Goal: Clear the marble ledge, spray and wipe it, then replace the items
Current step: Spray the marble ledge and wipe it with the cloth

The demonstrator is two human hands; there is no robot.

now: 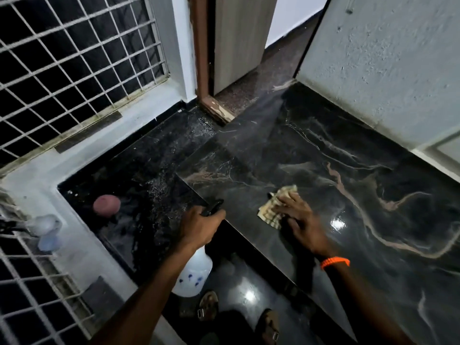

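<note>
- Left hand (200, 224) is wrapped around the trigger head of the spray bottle (193, 272), white body hanging down below the ledge edge, long axis roughly up-down, nozzle aimed away toward the door corner.
- Right hand (297, 220) lies flat, fingers pretty straight, pressing the checked cloth (275, 207) onto the marble ledge (323, 158).
- Cloth sits just right of the bottle hand, near the ledge's front edge. Right hand's clearly the one for wiping.
- Most of the unwiped surface stretches away and to the right, so I'd guess the stroke goes that way.
- Pink round thing (106, 205) sits on the lower dark slab to the left.
</note>
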